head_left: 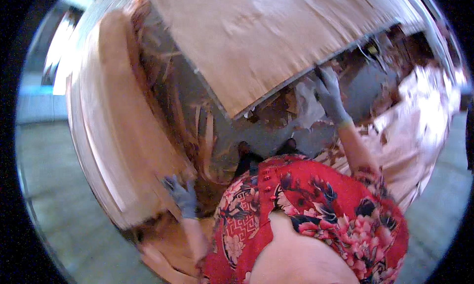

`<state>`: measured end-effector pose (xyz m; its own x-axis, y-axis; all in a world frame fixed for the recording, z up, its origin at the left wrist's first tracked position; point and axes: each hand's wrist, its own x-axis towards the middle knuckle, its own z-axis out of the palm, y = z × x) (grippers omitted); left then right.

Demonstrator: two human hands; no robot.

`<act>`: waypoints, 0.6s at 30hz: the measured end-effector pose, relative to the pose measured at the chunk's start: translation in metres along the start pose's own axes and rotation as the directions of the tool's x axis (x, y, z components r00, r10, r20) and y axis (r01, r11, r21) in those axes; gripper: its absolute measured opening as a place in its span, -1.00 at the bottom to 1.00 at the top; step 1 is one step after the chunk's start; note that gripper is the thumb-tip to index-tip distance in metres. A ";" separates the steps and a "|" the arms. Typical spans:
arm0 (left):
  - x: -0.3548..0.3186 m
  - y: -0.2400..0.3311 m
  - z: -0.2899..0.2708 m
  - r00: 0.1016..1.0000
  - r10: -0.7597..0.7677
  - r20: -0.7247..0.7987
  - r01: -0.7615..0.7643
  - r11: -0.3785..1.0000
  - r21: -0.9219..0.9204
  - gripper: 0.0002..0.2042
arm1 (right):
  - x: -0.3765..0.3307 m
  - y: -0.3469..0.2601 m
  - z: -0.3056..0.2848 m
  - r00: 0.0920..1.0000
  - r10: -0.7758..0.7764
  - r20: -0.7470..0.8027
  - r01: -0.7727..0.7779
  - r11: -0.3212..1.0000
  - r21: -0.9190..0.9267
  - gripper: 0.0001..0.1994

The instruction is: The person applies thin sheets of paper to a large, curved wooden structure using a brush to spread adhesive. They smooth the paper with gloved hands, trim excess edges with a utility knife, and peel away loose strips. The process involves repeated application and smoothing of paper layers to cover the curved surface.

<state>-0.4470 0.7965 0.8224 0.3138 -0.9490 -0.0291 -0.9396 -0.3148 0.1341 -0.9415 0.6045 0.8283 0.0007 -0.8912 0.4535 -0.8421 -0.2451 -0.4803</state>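
Observation:
Both my hands wear grey gloves with darker fingertips. My left hand [182,196] is low on the left, its fingers apart at the near right edge of a stack of tan wood veneer sheets [128,131]. Its palm faces down, and I cannot tell how firmly it touches the wood. Farther off to the right, my right hand [330,92] reaches to the near edge of a large flat pile topped by a tan veneer sheet [256,47]. Its fingers stretch out at that edge, slightly blurred. Beside this hand hangs a pale torn scrap [308,103].
Torn veneer strips [207,136] litter the grey floor [237,136] between the piles. To the right lies a heap of pale, crumpled veneer sheets [405,131]. A dark gap with brown scraps [395,57] runs under the large pile's right edge.

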 end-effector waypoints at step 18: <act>-0.024 0.012 0.083 0.995 0.103 0.006 -0.103 0.993 0.049 -0.38 | 0.130 0.001 0.097 0.985 0.050 0.164 -0.011 0.973 -0.229 -0.69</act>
<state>-0.4772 0.8146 0.7421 0.2146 -0.9765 -0.0207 -0.9725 -0.2156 0.0882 -0.8899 0.4512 0.8144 0.0474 -0.9529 0.2995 -0.9431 -0.1415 -0.3008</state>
